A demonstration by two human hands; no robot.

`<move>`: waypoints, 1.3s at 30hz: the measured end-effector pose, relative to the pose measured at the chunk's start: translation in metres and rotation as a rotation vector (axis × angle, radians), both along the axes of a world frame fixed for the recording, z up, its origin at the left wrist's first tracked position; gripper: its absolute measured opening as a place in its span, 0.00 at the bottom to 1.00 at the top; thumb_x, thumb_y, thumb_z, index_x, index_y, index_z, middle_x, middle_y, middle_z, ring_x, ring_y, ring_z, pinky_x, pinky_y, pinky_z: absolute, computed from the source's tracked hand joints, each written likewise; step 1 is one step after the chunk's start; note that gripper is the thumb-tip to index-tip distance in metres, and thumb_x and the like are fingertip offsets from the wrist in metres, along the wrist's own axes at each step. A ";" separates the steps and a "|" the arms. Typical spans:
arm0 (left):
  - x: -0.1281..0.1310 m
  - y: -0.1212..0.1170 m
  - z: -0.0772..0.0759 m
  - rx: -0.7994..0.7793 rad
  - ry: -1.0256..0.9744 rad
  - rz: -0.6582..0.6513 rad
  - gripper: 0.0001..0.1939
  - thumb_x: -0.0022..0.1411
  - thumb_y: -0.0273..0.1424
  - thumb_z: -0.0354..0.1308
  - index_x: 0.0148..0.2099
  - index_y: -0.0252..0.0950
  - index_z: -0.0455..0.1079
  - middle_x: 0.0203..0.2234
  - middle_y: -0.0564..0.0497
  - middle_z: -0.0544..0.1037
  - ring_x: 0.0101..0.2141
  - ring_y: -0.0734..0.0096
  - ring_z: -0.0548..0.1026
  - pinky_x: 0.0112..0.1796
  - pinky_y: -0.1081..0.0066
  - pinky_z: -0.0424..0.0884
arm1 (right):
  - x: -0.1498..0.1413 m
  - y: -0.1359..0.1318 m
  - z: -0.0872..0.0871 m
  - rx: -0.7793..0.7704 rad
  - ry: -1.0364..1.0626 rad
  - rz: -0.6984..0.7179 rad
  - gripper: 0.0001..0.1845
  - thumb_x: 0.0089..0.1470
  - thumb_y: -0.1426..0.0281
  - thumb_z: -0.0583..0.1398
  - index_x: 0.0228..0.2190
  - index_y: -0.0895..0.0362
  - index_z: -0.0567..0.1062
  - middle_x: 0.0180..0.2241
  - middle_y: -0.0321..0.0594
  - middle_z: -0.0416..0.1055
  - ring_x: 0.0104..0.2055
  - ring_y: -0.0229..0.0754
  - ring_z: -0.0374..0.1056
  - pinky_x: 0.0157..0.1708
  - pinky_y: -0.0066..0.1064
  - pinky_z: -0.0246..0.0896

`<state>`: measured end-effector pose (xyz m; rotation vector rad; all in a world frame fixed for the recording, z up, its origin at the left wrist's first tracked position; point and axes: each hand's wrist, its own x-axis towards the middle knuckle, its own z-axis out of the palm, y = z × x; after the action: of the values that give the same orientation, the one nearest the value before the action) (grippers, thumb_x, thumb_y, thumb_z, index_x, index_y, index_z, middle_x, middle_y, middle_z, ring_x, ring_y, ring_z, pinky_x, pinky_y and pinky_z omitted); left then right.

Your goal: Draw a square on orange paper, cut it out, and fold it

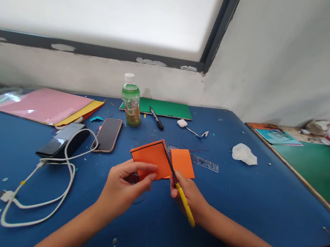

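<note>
My left hand (129, 184) has its thumb and forefinger curled together at the lower left of an orange piece of paper (152, 157) with dark lines along its edges. In my right hand (188, 194) is a pair of yellow-handled scissors (185, 204), seen nearly edge-on. Its dark blades lie along the right edge of the paper, pointing away from me. How far the blades are apart cannot be made out. A second orange piece (183, 162) shows just behind my right hand. Beyond it a clear ruler (206, 163) lies partly covered on the blue table (218, 207).
A bottle (131, 106) stands before a green board (169, 109), near a black marker (156, 118). Left are a phone (108, 135), a black power bank (63, 140), a looped white cable (67, 192) and coloured sheets (43, 105). Crumpled tissue (244, 153) lies right.
</note>
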<state>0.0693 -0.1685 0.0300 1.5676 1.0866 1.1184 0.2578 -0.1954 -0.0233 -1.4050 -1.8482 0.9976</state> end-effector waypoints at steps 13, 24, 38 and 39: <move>0.000 0.000 -0.001 0.020 0.001 0.008 0.05 0.49 0.28 0.62 0.32 0.37 0.76 0.22 0.51 0.77 0.17 0.74 0.74 0.17 0.79 0.70 | -0.003 -0.003 -0.003 -0.119 0.128 -0.033 0.16 0.51 0.54 0.54 0.25 0.54 0.59 0.19 0.32 0.64 0.16 0.33 0.56 0.15 0.24 0.50; -0.001 0.001 0.001 0.066 0.110 -0.108 0.06 0.52 0.28 0.57 0.29 0.35 0.75 0.21 0.51 0.76 0.20 0.74 0.73 0.20 0.78 0.68 | -0.004 0.002 -0.013 -0.282 0.631 -0.050 0.28 0.41 0.43 0.57 0.26 0.55 0.58 0.15 0.26 0.57 0.12 0.30 0.53 0.11 0.23 0.52; -0.004 0.010 0.001 -0.090 0.223 -0.340 0.07 0.57 0.31 0.55 0.39 0.37 0.65 0.28 0.55 0.73 0.28 0.75 0.72 0.26 0.79 0.67 | 0.001 0.006 -0.002 -0.196 0.788 -0.125 0.24 0.41 0.62 0.66 0.23 0.54 0.53 0.23 0.27 0.58 0.18 0.29 0.61 0.15 0.22 0.59; -0.004 0.011 0.000 -0.068 0.194 -0.286 0.07 0.57 0.31 0.55 0.39 0.38 0.64 0.27 0.56 0.73 0.28 0.76 0.72 0.26 0.80 0.67 | 0.001 0.005 -0.003 -0.192 0.789 -0.124 0.24 0.41 0.62 0.66 0.23 0.54 0.53 0.24 0.27 0.58 0.18 0.30 0.61 0.15 0.23 0.59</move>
<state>0.0650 -0.1575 0.0296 1.7404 0.9754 0.7431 0.2586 -0.1901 -0.0259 -0.9876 -1.0943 1.4285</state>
